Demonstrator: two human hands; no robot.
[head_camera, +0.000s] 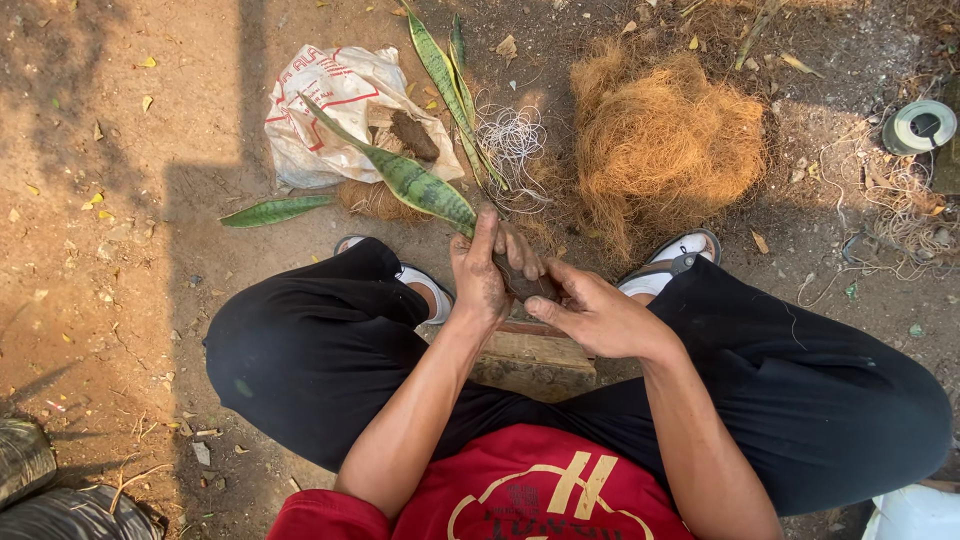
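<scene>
While one coir heap (665, 140) and one white sack (340, 110) lie ahead, left hand (480, 280) fingers wrap the snake plant (420, 185) base; right hand (595, 315) fingers pinch its root ball (525, 285).

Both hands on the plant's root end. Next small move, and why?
Probably reach the right hand to the coconut fibre pile. The left hand already grips the snake plant at its dark root clump, which looks bare, and the fibre lies just ahead.
</scene>
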